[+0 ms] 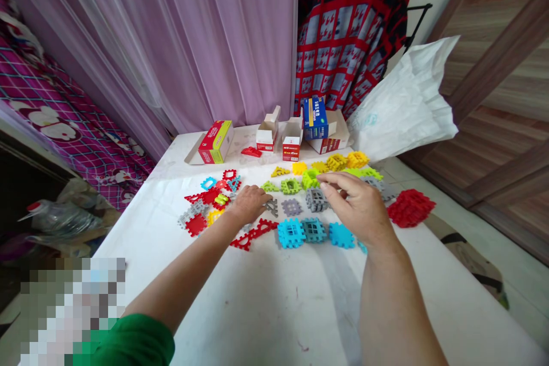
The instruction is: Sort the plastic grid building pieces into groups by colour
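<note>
My left hand (251, 203) is over the middle of the spread of plastic interlocking building pieces, back up, with its fingers together at a grey triangular piece (271, 206). Its fingertips are partly hidden. My right hand (358, 203) hovers by a grey cube block (316, 200), thumb and index finger stretched out and a little apart, close to a lime-green block (310, 178). Nothing shows between them. A flat grey square piece (292, 207) lies between the hands. Nearer me sit a light-blue block (291, 233), a teal block (314, 230) and a flat blue piece (342, 235).
Mixed red, grey and blue pieces (196, 224) lie left; a red block stack (410, 208) stands right. Yellow blocks (337, 162) line the back. Behind are small cartons (291, 147), a blue box (316, 117) and a white plastic bag (407, 97) on the white table (266, 309).
</note>
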Demonstrator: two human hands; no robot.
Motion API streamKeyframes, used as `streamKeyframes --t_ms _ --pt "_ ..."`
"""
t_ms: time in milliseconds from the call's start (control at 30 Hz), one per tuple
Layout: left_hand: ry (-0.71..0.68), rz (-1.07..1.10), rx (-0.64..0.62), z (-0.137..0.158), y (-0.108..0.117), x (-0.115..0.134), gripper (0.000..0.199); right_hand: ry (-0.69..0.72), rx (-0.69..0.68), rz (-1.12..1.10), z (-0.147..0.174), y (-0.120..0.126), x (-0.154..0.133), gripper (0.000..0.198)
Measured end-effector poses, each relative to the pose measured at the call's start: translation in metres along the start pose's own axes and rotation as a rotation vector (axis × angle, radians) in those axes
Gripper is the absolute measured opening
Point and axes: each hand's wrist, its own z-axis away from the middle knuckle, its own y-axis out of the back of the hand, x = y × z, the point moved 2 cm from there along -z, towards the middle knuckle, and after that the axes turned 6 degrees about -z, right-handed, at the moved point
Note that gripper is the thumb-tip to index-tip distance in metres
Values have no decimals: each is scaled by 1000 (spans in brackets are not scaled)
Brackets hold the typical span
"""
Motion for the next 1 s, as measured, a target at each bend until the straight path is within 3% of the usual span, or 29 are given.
streamKeyframes --t_ms 67,233,333,700,1000 --pt "51 27 12 3 1 -5 36 -2 4 2 0 1 1 18" --pt "400 178 71 14 -2 -21 35 -5 12 -4 1 1 2 18" --pt "476 192 29 17 -9 -19 36 -5 5 -5 1 0 2 18" --pt "496 53 -45 13 -14 -11 40 -18 5 -15 1 3 4 18" --pt "336 76 -24 17 -6 -3 35 -52 -18 -12 0 4 3 19"
